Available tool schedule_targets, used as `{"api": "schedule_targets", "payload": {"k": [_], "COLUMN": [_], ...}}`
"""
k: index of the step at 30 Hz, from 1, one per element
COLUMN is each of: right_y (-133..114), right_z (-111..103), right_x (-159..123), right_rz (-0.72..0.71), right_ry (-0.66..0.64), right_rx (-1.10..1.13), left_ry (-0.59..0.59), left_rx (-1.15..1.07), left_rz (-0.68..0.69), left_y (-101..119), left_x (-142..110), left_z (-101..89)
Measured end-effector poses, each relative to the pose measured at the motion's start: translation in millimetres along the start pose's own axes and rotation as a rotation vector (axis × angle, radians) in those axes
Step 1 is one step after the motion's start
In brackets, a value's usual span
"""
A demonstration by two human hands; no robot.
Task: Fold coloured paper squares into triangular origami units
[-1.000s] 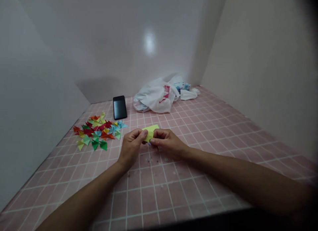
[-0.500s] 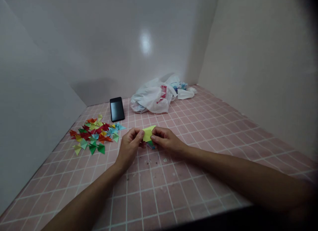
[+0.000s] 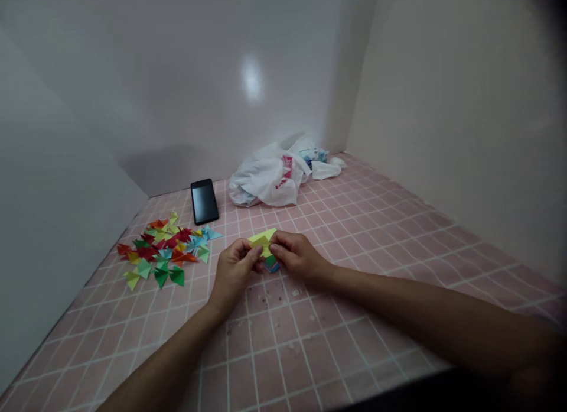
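Note:
My left hand (image 3: 234, 271) and my right hand (image 3: 296, 256) meet at the middle of the pink tiled surface (image 3: 283, 347). Both pinch a folded piece of yellow-green paper (image 3: 262, 240) between fingers and thumbs. Just below it, a small blue and green folded paper piece (image 3: 271, 264) shows against my right fingers, and I cannot tell whether it is joined to the yellow paper. To the left of my left hand lies a loose pile of multicoloured origami paper triangles (image 3: 158, 252), not touching either hand.
Beyond the hands, a black smartphone (image 3: 204, 201) lies flat. A crumpled white plastic bag (image 3: 266, 178) with red print sits at the back, beside a white cloth or tissue (image 3: 325, 170). Smooth white walls (image 3: 75, 164) rise on the left, back and right.
The yellow paper now shows a folded flap and sits lower in my fingers. The blue and green piece shows more. The whole scene has shifted slightly left and down in view.

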State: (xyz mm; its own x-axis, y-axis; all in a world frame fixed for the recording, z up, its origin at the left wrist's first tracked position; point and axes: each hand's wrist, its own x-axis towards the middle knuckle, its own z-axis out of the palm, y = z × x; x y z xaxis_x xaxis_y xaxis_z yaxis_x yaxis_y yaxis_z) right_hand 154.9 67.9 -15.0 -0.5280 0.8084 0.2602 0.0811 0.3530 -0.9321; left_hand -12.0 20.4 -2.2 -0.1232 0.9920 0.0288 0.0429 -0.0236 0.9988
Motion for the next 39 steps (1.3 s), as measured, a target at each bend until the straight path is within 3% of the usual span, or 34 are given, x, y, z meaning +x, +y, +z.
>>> {"api": "schedule_targets", "payload": {"k": [7, 20, 26, 31, 39], "right_y": [2, 3, -3, -5, -11], "right_z": [1, 6, 5, 5, 3], "right_x": [0, 0, 2, 7, 18], "right_rz": [-0.037, 0.061, -0.008, -0.039, 0.105], "right_ry": [0.133, 0.058, 0.109, 0.158, 0.081], "right_rx": [0.141, 0.266, 0.208, 0.161, 0.261], "left_ry": [-0.002, -0.010, -0.016, 0.049, 0.120], "left_rx": [0.045, 0.041, 0.031, 0.095, 0.118], "left_rz": [0.084, 0.142, 0.192, 0.253, 0.294], "left_y": [-2, -4, -6, -8, -7], "left_x": [-3, -5, -4, -3, 2], "left_z": [0.3, 3.0, 2.2, -0.6, -6.2]}}
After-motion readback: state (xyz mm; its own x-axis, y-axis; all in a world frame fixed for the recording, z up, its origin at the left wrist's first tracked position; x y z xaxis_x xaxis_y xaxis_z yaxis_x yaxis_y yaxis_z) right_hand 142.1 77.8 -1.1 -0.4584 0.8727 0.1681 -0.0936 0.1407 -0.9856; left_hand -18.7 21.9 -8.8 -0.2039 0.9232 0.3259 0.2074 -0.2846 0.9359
